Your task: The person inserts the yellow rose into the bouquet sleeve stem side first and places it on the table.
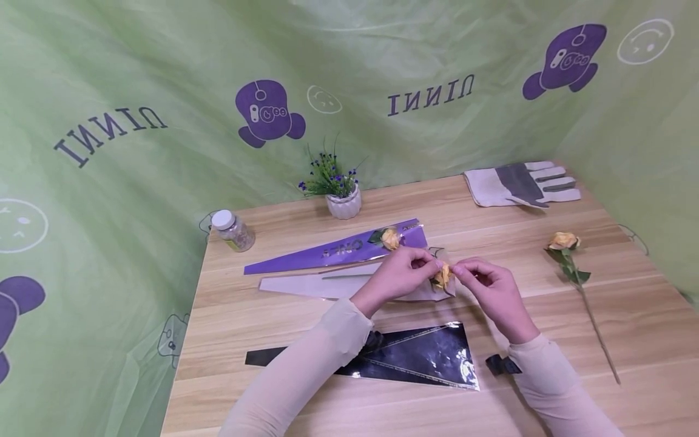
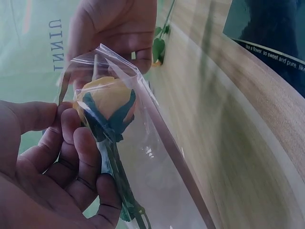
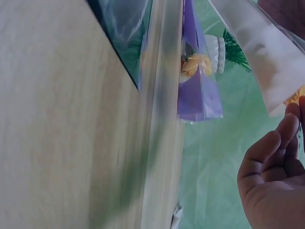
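Observation:
A yellow artificial rose [image 1: 443, 277] lies inside a white flower sleeve [image 1: 289, 286] with a clear front. In the left wrist view its bloom [image 2: 108, 98] shows through the film, just below the open top. My left hand [image 1: 403, 271] pinches the sleeve's edge beside the bloom between thumb and forefinger, the other fingers curled against the film. Opposite it, my right hand [image 1: 496, 294] pinches at the mouth of the sleeve, its fingertips close to the petals. In the right wrist view, that hand [image 3: 276, 171] is partly cut off by the frame's edge.
Behind lies a purple sleeve [image 1: 295, 260] holding another rose [image 1: 390, 238]. A black sleeve [image 1: 420, 355] lies in front, partly under my left arm. A loose rose [image 1: 563, 241] is at right. Farther back are a glove [image 1: 519, 184], a potted plant [image 1: 344, 203] and a jar [image 1: 233, 230].

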